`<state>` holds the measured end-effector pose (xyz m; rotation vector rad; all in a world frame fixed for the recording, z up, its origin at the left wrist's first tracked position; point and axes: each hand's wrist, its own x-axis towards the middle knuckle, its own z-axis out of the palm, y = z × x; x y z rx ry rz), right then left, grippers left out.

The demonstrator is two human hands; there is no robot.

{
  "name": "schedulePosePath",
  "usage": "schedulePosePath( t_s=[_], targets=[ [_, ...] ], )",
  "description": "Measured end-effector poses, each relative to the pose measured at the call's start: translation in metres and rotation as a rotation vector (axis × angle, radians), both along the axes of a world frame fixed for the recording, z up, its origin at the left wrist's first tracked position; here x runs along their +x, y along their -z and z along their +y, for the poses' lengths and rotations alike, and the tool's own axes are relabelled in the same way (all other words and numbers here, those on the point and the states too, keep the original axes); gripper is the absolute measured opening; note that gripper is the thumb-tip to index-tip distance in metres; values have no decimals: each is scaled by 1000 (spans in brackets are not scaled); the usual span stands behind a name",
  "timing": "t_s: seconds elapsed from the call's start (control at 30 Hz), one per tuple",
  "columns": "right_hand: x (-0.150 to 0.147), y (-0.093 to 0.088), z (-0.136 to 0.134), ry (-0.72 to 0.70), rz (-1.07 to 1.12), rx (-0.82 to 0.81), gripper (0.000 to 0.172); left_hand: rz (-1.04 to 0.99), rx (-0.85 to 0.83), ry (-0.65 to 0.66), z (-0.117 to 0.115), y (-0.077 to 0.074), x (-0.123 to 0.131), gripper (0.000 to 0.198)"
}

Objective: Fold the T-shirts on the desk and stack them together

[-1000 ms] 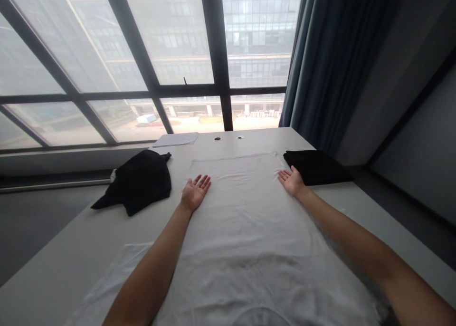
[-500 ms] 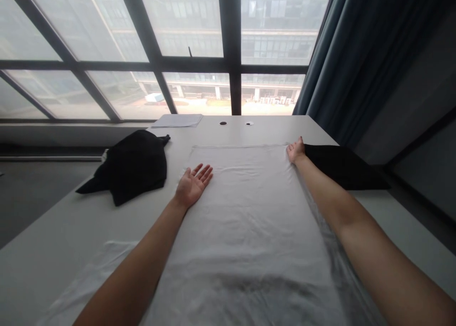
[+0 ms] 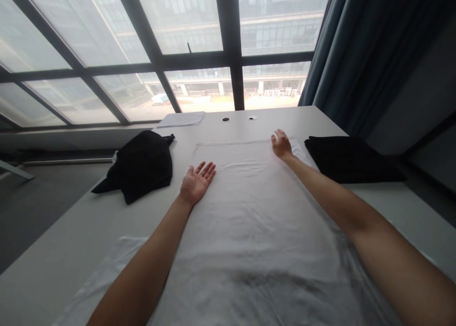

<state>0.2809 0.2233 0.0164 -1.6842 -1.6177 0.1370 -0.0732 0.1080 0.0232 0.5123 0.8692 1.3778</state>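
in the head view, the white cloth is being shown spread flat on the table, its near end being cut off by the lower edge. at its left edge the left hand is being rested palm up, fingers extended and slightly apart. the right hand is being held at the cloth's far right corner, fingers loosely curled; whether any fabric is being pinched cannot be told. more white fabric is being partly covered by the left forearm. the paper is being shown too small for any writing to be read. the cloth is being flanked by a black garment and a folded black cloth. outside, the building is being blurred by glare.
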Motion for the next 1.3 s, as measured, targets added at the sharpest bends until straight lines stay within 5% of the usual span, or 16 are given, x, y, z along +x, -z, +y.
schedulePosePath(
  t_s=[0.13, 0.23, 0.4, 0.5, 0.6, 0.73, 0.9, 1.0, 1.17, 1.3],
  targets=[
    [-70, 3, -62, -315, -312, 24, 49, 687, 328, -28, -3, -4, 21, 38],
    [-99, 10, -99, -342, -381, -34, 54, 1320, 675, 94, -4, -3, 55, 43],
    [-96, 14, -112, -355, -386, -328, 58, 1937, 654, 451, 3, 10, 99, 57],
    [-87, 4, -120, -324, -350, -287, 56, 1998, 624, 502, 3, 5, 101, 60],
    [-78, -11, -153, -286, -304, -224, 58, 1981, 680, 465, -21, -11, 95, 63],
    [-64, -15, -242, -315, -295, -202, 60, 1962, 783, 473, -104, -19, 84, 63],
    [-49, 6, -348, -505, -408, -236, 61, 1961, 838, 618, -212, 7, 67, 61],
    [-43, 5, -370, -575, -434, -250, 61, 1954, 798, 640, -240, 7, 61, 60],
    [-47, -10, -392, -429, -379, -185, 57, 1916, 828, 594, -272, -8, 62, 59],
    [-56, 3, -425, -441, -371, -233, 56, 1902, 872, 659, -304, 4, 64, 58]
  ],
)
